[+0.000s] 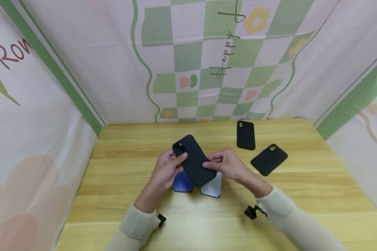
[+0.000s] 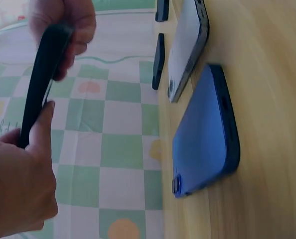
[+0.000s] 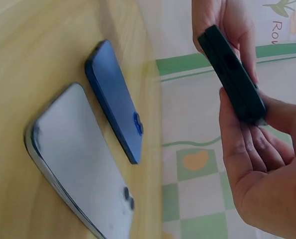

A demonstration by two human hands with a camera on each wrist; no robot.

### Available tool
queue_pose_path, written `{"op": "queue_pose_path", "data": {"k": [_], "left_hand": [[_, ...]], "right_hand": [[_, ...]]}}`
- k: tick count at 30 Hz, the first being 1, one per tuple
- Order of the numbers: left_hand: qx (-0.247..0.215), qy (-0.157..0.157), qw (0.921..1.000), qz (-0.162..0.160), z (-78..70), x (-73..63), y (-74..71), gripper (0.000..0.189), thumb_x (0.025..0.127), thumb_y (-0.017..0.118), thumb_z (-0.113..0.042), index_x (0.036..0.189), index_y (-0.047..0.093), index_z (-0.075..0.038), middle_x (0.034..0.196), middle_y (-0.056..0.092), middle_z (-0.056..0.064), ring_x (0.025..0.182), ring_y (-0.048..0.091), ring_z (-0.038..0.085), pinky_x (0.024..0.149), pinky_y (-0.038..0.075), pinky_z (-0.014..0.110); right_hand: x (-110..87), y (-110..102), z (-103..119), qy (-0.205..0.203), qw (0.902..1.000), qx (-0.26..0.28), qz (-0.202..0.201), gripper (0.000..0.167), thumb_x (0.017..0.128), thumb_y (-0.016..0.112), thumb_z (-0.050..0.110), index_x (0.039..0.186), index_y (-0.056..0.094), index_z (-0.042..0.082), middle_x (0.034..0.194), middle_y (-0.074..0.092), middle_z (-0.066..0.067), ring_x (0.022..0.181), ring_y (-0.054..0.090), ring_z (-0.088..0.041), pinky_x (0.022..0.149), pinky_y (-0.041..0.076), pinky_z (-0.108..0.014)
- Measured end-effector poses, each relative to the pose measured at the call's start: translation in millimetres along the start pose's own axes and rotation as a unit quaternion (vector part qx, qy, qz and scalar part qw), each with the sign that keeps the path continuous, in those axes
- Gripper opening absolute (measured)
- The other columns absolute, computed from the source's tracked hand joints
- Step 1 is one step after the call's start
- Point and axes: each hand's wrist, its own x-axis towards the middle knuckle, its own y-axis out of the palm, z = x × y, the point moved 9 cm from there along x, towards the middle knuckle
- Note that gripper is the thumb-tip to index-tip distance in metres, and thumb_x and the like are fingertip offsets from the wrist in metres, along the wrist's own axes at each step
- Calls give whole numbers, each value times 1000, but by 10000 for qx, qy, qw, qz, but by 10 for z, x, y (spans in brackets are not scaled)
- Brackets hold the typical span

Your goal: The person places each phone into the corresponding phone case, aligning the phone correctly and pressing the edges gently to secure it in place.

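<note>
Both hands hold a phone in a black case [image 1: 194, 164] above the table, its back and camera lenses facing up in the head view. My left hand [image 1: 167, 168] grips the camera end, thumb lying on the back. With thumb and fingers my right hand [image 1: 227, 164] pinches the lower right edge. Edge-on, the cased phone [image 3: 232, 74] shows its bottom end in the right wrist view. Below it on the table lie a blue phone [image 2: 204, 129] and a silver-white phone [image 3: 80, 159], side by side with their backs up; the held phone partly hides both in the head view.
Two black phone cases with camera cutouts lie to the right: one case [image 1: 246, 135] near the back edge, another case [image 1: 269, 160] closer and turned at an angle. A patterned cloth [image 1: 188, 59] hangs behind the wooden table [image 1: 119, 174], with more cloth at both sides.
</note>
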Motion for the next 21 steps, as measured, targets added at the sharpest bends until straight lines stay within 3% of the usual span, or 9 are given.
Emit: {"op": "queue_pose_path", "data": {"k": [5,12,17,21], "left_hand": [[306,-255,9992,96,24,-1,-42,35,103,64,3,136,57,13,125,71,27,113,74,34,89,62,37],[531,-466,9967,399,96,-15,-20,35,101,67,3,134,60,13,125,70,27,108,76,34,88,63,36],[523,-445,9965,479,114,-27,-1,35,101,69,1,133,62,13,124,70,25,107,76,32,89,62,39],[466,-306,9979,335,85,-33,-22,37,101,70,-1,135,62,10,127,68,26,106,76,32,89,63,38]], "right_hand": [[-4,-31,73,-220,9978,-420,468,15,96,79,14,100,82,1,80,79,-4,62,63,-6,52,44,-20],[-20,-46,235,-689,9871,-979,1066,18,96,80,14,79,76,9,58,48,9,49,34,-2,49,27,-19],[-17,-41,302,-855,9806,-1136,1350,16,97,79,14,82,76,10,58,47,11,50,32,-3,51,27,-20],[1,-81,298,-830,9820,-1245,1156,8,98,79,17,93,81,11,69,67,8,55,45,-5,55,40,-20]]}}
